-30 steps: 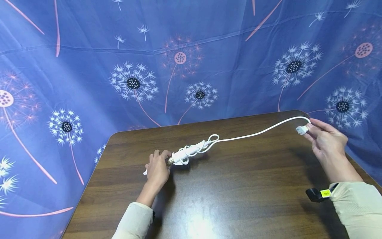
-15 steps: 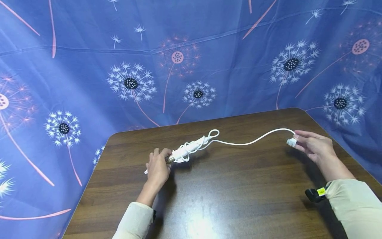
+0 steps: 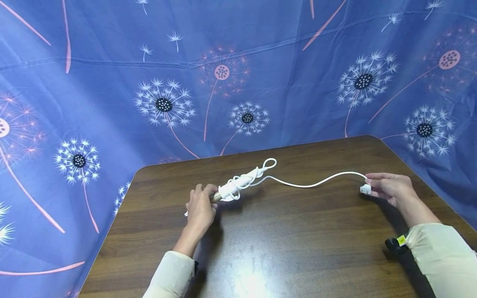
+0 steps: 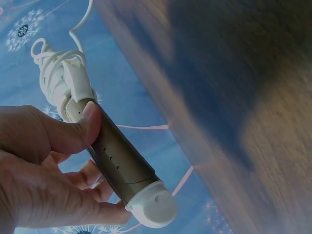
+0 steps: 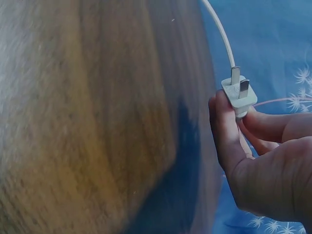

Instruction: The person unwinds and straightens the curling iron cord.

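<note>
My left hand [image 3: 201, 209] grips a hair iron [image 3: 240, 183] by its gold-brown barrel, tilted with the white handle pointing away to the right. In the left wrist view, the thumb lies over the barrel [image 4: 122, 158], and a white cap [image 4: 155, 204] ends it nearby. White cord [image 3: 307, 186] is wound in loose loops about the handle, then runs off to the right in a slack curve. At that far end my right hand [image 3: 393, 190] pinches the two-prong plug [image 5: 239, 92], its metal blades facing outward in the right wrist view.
Beneath both hands is a dark brown wooden table [image 3: 283, 244] with rounded far corners. A blue cloth [image 3: 290, 91] printed with dandelions hangs behind it and along its sides. A black wrist strap device [image 3: 393, 245] sits at the right sleeve.
The right hand has come leftward and lower with the plug, so the cord sags more. My left hand and the hair iron have shifted slightly right.
</note>
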{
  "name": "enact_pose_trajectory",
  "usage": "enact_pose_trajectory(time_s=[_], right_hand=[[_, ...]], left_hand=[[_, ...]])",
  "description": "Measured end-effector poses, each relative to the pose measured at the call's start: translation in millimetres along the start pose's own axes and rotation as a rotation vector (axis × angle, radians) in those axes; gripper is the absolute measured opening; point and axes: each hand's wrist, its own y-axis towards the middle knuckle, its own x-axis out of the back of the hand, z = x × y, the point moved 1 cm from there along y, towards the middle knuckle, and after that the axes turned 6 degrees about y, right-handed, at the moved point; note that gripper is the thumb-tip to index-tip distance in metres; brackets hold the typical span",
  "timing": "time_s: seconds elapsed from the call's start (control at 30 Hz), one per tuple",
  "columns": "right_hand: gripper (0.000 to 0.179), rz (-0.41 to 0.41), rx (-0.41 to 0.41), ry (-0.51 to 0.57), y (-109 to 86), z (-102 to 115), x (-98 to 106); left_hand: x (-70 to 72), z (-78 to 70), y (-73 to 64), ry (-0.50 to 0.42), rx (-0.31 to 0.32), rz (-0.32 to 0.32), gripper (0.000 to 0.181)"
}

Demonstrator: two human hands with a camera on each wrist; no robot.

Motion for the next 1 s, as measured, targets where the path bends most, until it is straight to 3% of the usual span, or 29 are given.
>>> enact_pose_trajectory(time_s=[0.23,0.5,0.67,0.77,0.9,1.0], right_hand=[[0.044,-0.058,0.024,-0.216,0.7,-6,4],[0.043,-0.064,0.072,-0.32,1.2,-9,7],[0.026,-0.115,0.12,-0.412,2.1,-11,6],[0.012,-0.185,0.158,-0.522,1.7,-12,4],[0.029,-0.294,0.23,-0.751,-0.3,-11,2],[0.03,-0.353,0.28,-0.889,-2.5,-10,1]], left_hand=[[-1.5,-4.4,1.9,0.001,-0.009,-0.007,0.05],[-1.4,-8.0,3.1,-0.012,-0.01,-0.006,0.052],[-1.7,-8.4,2.5,-0.01,-0.007,-0.006,0.051],[-1.4,-9.1,2.5,-0.014,-0.007,0.001,0.051],[-1.6,-9.4,2.7,-0.016,-0.008,0.002,0.053],[-1.4,-10.1,2.5,-0.017,-0.006,-0.002,0.053]])
